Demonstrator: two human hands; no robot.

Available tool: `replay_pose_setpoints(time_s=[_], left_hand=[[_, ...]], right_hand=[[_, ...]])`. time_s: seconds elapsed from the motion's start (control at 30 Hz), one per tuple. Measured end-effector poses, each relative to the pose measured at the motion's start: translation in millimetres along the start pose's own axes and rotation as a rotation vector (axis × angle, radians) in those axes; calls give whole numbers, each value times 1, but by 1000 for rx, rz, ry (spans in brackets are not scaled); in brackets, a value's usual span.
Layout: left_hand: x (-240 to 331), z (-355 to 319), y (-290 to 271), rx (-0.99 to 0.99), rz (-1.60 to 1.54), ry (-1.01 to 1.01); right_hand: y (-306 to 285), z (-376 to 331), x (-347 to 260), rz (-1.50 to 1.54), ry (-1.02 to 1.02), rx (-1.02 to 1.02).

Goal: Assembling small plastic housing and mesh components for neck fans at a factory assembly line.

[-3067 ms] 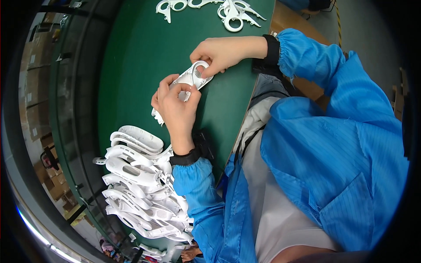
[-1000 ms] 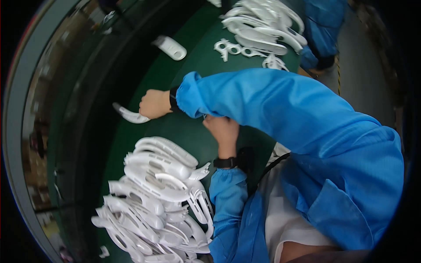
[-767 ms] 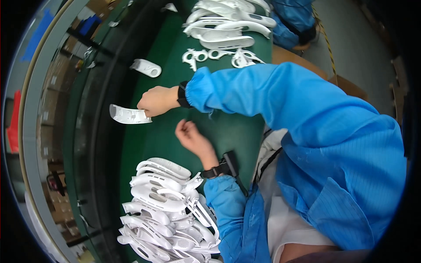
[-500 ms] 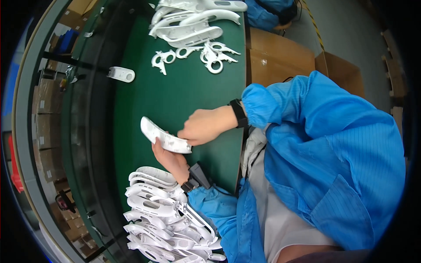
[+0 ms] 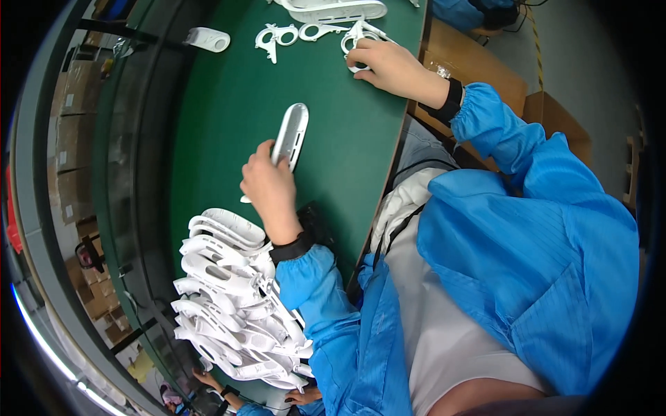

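Observation:
My left hand (image 5: 269, 188) grips one end of a long white plastic shell (image 5: 290, 135) with a slot down its middle, holding it over the green table (image 5: 222, 125). Farther away, my right hand (image 5: 388, 66) rests on a small white ring-shaped plastic piece (image 5: 355, 43) near the table's right edge, fingers curled over it. Two more white ring-shaped pieces (image 5: 291, 33) lie just to its left.
A big heap of white plastic shells (image 5: 232, 298) lies at my near left. More white shells (image 5: 333, 10) sit at the far end, and a small white part (image 5: 208, 39) at far left. Another person's hands (image 5: 215, 381) show at the bottom. Cardboard boxes (image 5: 485, 62) stand to the right.
My right hand has let go of the white shell and reached out to the ring pieces at the far right. My left hand now holds the shell alone.

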State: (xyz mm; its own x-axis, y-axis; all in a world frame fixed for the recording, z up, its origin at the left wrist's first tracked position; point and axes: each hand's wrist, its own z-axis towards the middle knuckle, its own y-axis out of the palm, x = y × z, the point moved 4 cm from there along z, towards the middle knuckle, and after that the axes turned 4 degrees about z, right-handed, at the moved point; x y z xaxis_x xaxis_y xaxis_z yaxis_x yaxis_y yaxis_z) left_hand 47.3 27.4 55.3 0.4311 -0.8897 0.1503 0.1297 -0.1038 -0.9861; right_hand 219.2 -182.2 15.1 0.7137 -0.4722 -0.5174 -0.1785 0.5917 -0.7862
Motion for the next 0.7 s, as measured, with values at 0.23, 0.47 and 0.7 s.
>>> replay_pose_setpoints(time_s=[0.23,0.47,0.7], left_hand=[[-2,-3,6,-143,-496,-112],[-1,12,-4,-66,-140,31],[-18,20,11,157,-585,77]], right_hand=[[-24,6,-35,266,-38,43],[9,23,-39,905,187,-199],[56,42,-55,869,41,-493]])
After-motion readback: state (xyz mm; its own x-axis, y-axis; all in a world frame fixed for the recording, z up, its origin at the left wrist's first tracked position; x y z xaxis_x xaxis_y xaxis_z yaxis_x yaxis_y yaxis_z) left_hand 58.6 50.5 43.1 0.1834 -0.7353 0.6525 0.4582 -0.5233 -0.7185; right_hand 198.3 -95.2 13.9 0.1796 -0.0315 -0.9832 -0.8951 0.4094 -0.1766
